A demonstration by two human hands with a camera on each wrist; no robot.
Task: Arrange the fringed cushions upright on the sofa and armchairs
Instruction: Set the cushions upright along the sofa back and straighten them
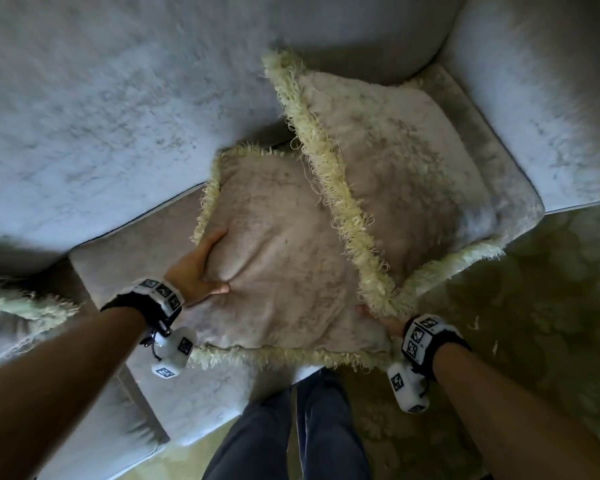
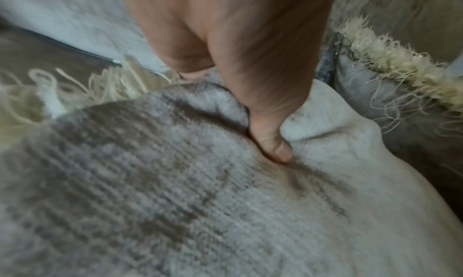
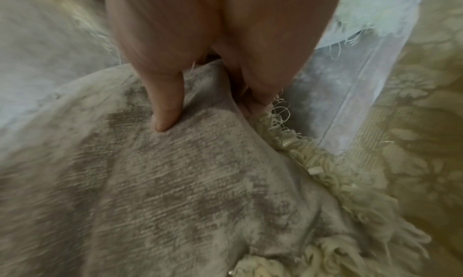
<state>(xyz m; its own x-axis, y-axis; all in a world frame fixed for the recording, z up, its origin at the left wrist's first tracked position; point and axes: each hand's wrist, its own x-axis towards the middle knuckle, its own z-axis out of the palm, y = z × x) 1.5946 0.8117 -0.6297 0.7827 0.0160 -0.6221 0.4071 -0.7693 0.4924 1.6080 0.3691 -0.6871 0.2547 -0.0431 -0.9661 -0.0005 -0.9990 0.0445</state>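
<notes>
Left hand grips left edge of near fringed cushion, thumb dug into fabric; right hand pinches its right corner by fringe. Cushion on sofa seat front – overlapped by second fringed cushion leaning in corner against armrest. Free seat leftward. Patterned carpet below.

Both arms reached forward and down. The left hand gripped with thumb pressed in and fingers curled behind. The right hand pinched, thumb on top.
</notes>
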